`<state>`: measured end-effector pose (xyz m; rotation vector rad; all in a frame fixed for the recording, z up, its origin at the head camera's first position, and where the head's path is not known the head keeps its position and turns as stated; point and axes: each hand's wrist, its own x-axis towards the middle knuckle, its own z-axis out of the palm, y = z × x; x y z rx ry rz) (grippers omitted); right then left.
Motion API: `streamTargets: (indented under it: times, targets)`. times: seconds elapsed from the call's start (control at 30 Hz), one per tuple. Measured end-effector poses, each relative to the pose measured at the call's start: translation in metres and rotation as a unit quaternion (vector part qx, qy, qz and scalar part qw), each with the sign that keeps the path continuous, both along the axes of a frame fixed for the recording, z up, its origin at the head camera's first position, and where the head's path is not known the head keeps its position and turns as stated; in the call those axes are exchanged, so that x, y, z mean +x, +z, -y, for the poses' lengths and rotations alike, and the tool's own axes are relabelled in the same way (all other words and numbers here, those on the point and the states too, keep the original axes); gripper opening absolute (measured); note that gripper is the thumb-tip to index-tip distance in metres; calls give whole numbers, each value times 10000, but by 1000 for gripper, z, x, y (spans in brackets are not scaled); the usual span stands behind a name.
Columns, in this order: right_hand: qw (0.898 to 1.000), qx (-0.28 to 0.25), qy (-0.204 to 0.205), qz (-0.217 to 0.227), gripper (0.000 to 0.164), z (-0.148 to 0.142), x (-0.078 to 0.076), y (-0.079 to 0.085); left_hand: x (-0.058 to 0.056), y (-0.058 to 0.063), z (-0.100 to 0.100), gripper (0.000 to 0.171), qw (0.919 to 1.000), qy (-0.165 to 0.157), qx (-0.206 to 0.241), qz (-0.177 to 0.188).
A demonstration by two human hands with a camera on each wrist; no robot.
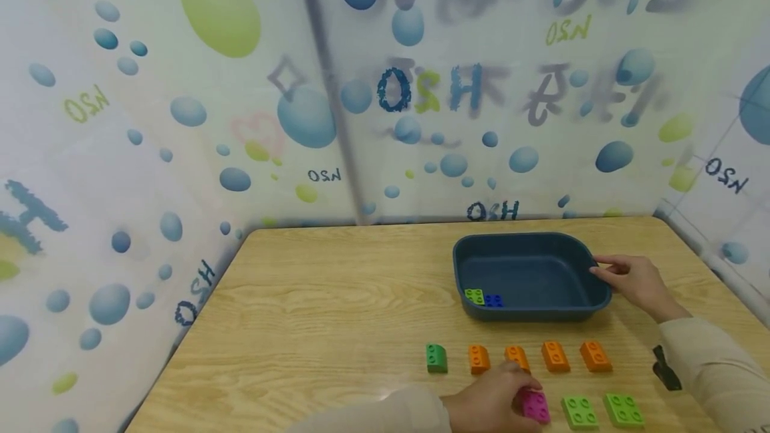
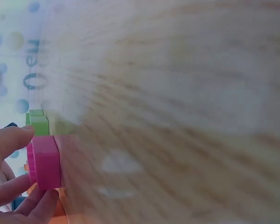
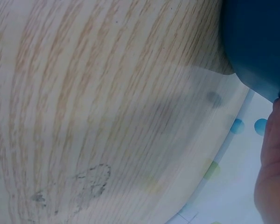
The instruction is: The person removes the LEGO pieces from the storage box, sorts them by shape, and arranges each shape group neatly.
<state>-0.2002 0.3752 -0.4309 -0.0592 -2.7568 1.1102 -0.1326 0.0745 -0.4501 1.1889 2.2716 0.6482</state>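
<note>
My left hand (image 1: 493, 401) is at the front of the table, its thumb and fingers around opposite sides of a pink toy building block (image 1: 536, 406). In the left wrist view the pink block (image 2: 47, 162) stands on the tabletop between thumb and fingertips. My right hand (image 1: 640, 284) grips the right rim of a dark blue tray (image 1: 529, 315), thumb and fingers pinching the edge. Inside the tray's near left corner lie a lime green block (image 1: 474, 297) and a blue block (image 1: 494, 301).
Behind the left hand runs a row of one green block (image 1: 436, 358) and several orange blocks (image 1: 555, 357). Two lime green blocks (image 1: 623, 410) lie right of the pink one. A small black object (image 1: 666, 369) is by the right sleeve. Patterned curtains (image 1: 409, 172) border the wooden table (image 1: 313, 299).
</note>
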Motion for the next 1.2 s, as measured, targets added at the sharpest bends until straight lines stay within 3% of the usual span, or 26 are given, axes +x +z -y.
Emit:
streamTargets:
  times: [0.2,0.47,1.2]
  targets:
    - [10000,-31,26,35,49,0,0,0,2,1,5,41,9999,-37,-41,-145]
    - [10000,-56,40,9,48,-1,0,1,3,0,8,36,9997,84,118,201]
    - [9998,-134,44,150,51,-2,-1,0,4,0,8,35,9999,27,109,24]
